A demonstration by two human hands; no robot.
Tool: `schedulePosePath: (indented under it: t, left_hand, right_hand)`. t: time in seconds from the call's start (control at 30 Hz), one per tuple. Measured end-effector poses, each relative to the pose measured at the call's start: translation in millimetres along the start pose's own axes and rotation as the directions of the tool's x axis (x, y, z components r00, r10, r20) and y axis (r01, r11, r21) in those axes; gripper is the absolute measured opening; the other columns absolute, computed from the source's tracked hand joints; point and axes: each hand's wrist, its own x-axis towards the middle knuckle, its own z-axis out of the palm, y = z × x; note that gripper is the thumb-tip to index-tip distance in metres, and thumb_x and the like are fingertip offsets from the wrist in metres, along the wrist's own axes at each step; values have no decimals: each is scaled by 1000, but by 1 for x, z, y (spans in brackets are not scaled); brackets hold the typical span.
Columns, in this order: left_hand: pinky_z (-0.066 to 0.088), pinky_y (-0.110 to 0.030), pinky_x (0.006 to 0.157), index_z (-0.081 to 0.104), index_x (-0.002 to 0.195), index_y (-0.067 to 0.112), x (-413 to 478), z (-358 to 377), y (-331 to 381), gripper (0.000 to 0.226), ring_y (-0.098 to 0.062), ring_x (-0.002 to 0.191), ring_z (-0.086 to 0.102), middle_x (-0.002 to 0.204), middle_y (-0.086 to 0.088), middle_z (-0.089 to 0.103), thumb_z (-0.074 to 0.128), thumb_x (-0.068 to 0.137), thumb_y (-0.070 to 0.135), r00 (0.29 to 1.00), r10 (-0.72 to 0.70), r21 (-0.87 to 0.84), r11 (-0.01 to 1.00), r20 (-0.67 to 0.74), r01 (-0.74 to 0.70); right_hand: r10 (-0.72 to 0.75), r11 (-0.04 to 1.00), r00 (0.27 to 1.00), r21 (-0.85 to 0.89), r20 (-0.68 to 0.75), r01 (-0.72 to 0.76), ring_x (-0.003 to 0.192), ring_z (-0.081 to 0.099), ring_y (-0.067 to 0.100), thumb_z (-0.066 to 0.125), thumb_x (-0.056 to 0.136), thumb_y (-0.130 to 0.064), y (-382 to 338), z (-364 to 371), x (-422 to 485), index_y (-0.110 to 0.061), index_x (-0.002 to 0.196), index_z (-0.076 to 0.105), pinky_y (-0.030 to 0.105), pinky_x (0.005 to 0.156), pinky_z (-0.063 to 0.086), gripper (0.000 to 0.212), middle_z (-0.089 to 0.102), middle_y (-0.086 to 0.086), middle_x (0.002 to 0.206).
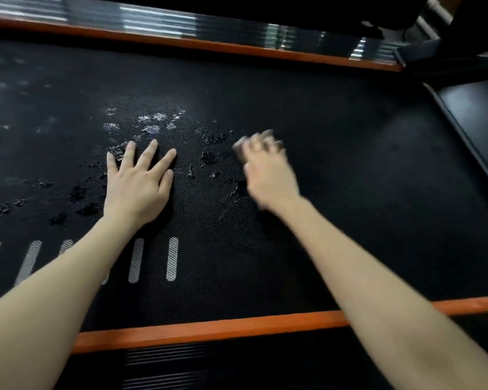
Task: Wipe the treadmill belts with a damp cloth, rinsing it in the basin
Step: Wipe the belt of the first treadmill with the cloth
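A black textured treadmill belt (350, 164) fills the view, with wet patches and droplets (152, 122) near its middle. My left hand (137, 184) lies flat on the belt, fingers spread, holding nothing. My right hand (268, 173) is blurred by motion and is closed over a small brownish cloth (241, 150), only an edge of which shows beyond the fingers, pressed against the belt. No basin is in view.
Orange side strips border the belt at the far edge (237, 49) and the near edge (209, 325). White dashes (172, 258) are printed on the near left belt. A black side rail (473, 114) lies at the right, a dark machine part (378, 12) above.
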Motion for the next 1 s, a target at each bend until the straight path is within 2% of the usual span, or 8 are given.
schedulePosePath:
  t: [0.1,0.23,0.37,0.43,0.53,0.63,0.87,1.0]
  left_hand:
    - [3,-58,115,28,147,39,-2,0,-2,47,-34,145,10,158,-1,21,28,100,42,1000,17,-7,1000,-8,-17]
    - [1,-56,115,25,147,40,-2,-1,-2,47,-32,146,8,158,1,19,24,100,44,1000,5,-9,1000,6,-5]
    - [2,-58,115,27,147,39,-2,-2,-1,47,-34,145,9,158,-1,20,29,100,42,1000,7,-10,1000,7,-7]
    - [1,-57,115,27,147,39,-1,-3,1,47,-34,145,8,158,-1,20,28,100,42,1000,-4,-9,1000,21,4]
    - [0,-57,115,27,147,39,-2,-6,3,47,-34,145,7,158,-1,19,27,100,42,1000,-11,-13,1000,20,11]
    - [0,-57,115,27,147,38,-4,-8,1,47,-33,146,7,158,-1,19,26,101,42,1000,3,-17,1000,25,-3]
    - [-1,-58,115,27,147,39,-3,-5,0,47,-34,145,8,158,-1,19,26,100,43,1000,8,-21,1000,18,-7]
    - [-1,-59,115,26,147,39,-2,-5,3,47,-34,145,6,159,-1,18,26,100,42,1000,-5,-11,1000,22,6]
  right_hand:
    - [-342,936,937,117,73,332,135,33,34,31,89,-31,-38,-5,-77,-12,137,45,49,111,25,54,38,9,148]
    - [-510,859,856,106,86,501,132,42,29,39,86,-32,2,-15,-112,-20,134,52,55,106,26,51,46,2,144]
    - [-69,997,995,38,79,66,141,24,31,39,95,-20,50,-19,-38,-18,145,34,58,111,18,51,28,4,154]
    - [100,994,992,35,80,-103,143,16,34,35,98,-21,46,-21,-22,-14,147,27,56,113,17,50,18,7,157]
    - [-287,955,955,99,78,279,132,32,43,31,92,-29,-12,-6,-67,-9,136,45,58,107,28,50,35,17,149]
    - [-632,763,759,298,157,574,140,26,33,31,93,-34,-44,-11,-131,-16,135,51,48,113,15,50,37,5,149]
    - [-641,759,725,353,254,547,146,10,20,20,102,-42,83,-41,-157,-25,143,37,47,115,8,47,25,-5,154]
    - [-697,701,698,357,162,617,142,20,33,40,96,-33,32,-29,-142,-15,136,50,44,117,7,44,36,6,149]
